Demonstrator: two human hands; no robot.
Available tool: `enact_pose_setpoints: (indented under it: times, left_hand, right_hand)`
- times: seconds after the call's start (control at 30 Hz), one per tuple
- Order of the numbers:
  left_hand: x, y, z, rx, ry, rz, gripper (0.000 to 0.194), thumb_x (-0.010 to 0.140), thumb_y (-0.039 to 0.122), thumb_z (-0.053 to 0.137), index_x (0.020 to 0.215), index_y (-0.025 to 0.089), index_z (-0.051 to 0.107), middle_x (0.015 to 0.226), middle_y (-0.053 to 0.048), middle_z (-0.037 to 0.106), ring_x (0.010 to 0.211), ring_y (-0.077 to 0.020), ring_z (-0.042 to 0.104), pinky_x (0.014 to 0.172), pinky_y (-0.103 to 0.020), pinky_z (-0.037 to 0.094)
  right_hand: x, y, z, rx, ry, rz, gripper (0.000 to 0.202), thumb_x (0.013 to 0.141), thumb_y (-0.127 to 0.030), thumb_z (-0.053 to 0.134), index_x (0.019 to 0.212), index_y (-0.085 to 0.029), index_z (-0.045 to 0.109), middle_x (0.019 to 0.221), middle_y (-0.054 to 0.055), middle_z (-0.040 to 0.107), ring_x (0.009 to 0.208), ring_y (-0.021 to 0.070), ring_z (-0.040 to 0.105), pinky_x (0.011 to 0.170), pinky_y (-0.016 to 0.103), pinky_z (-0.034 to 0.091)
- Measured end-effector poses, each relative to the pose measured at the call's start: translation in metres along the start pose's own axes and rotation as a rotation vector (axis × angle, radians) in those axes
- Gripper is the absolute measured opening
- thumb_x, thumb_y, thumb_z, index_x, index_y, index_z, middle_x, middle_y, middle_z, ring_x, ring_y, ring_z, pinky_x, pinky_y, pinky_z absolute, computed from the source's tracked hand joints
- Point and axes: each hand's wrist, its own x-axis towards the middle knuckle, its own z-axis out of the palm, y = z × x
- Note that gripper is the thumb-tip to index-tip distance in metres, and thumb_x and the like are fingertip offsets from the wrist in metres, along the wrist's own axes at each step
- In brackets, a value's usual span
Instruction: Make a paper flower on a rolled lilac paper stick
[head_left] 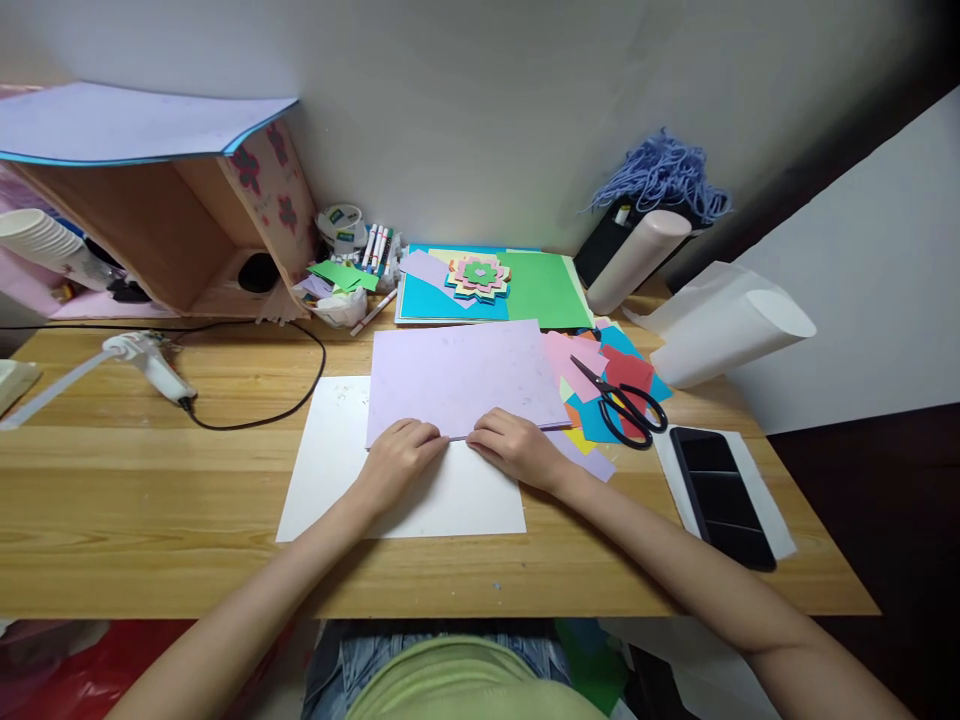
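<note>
A lavender sheet of stiff paper (457,375) lies partly over a white sheet (330,490) on the wooden table. Both hands are at its near long edge. My left hand (401,460) pinches that edge left of its middle, thumb toward me and fingers curled over the top. Just to the right, my right hand (514,448) holds the same edge in a similar pinch. A small gap separates the two thumbs. The fingertips and the underside of the lavender sheet are partly hidden.
Black-handled scissors (622,400) rest on coloured paper scraps at right, near a dark phone (724,495). A white glue gun (154,365) with its cord lies left. Behind stand a cardboard box (202,220), a layered paper flower (480,275) and paper rolls (637,260).
</note>
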Motion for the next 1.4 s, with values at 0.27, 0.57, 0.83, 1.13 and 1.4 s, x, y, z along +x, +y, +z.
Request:
enact_pose_setpoints:
  times: [0.27,0.57,0.83,1.13,1.4]
  left_hand:
    - [0.004,-0.002,0.006,0.190,0.010,0.139,0.021,0.088,0.012,0.039,0.090,0.012,0.060,0.077,-0.004,0.060,0.070,-0.0153,0.052,0.070,-0.030,0.042]
    - [0.012,-0.004,0.007,0.278,-0.054,0.179,0.018,0.084,0.007,0.043,0.079,0.014,0.058,0.070,-0.004,0.057,0.062,-0.0154,0.049,0.061,-0.029,0.038]
    - [0.013,-0.004,0.013,0.318,-0.011,0.213,0.022,0.084,0.006,0.040,0.069,0.015,0.054,0.063,-0.002,0.053,0.056,-0.0142,0.046,0.058,-0.029,0.035]
    - [0.012,-0.001,0.017,0.257,0.017,0.138,0.023,0.085,0.007,0.039,0.070,0.014,0.055,0.067,-0.003,0.054,0.060,-0.0146,0.045,0.061,-0.029,0.037]
    - [0.014,0.003,0.015,0.118,-0.019,0.006,0.025,0.087,0.009,0.037,0.076,0.014,0.058,0.072,-0.004,0.057,0.064,-0.0147,0.049,0.064,-0.031,0.037]
  right_hand:
    - [-0.006,0.003,0.003,-0.125,-0.027,-0.029,0.021,0.089,-0.014,0.040,0.086,-0.014,0.061,0.079,0.006,0.059,0.077,0.0157,0.050,0.065,0.026,0.041]
    - [-0.002,0.000,0.005,-0.222,-0.026,-0.057,0.024,0.088,-0.011,0.039,0.075,-0.015,0.059,0.071,0.005,0.057,0.072,0.0154,0.049,0.062,0.026,0.038]
    - [-0.005,0.000,0.010,-0.237,0.013,-0.069,0.025,0.088,-0.010,0.038,0.072,-0.016,0.057,0.069,0.005,0.057,0.072,0.0149,0.049,0.061,0.026,0.036]
    - [-0.005,0.000,0.007,-0.185,-0.039,-0.022,0.023,0.089,-0.012,0.038,0.082,-0.015,0.059,0.080,0.007,0.060,0.079,0.0170,0.051,0.064,0.028,0.039]
    - [0.000,-0.005,0.007,-0.131,-0.002,0.051,0.024,0.089,-0.014,0.036,0.080,-0.016,0.059,0.078,0.007,0.061,0.077,0.0177,0.052,0.065,0.029,0.041]
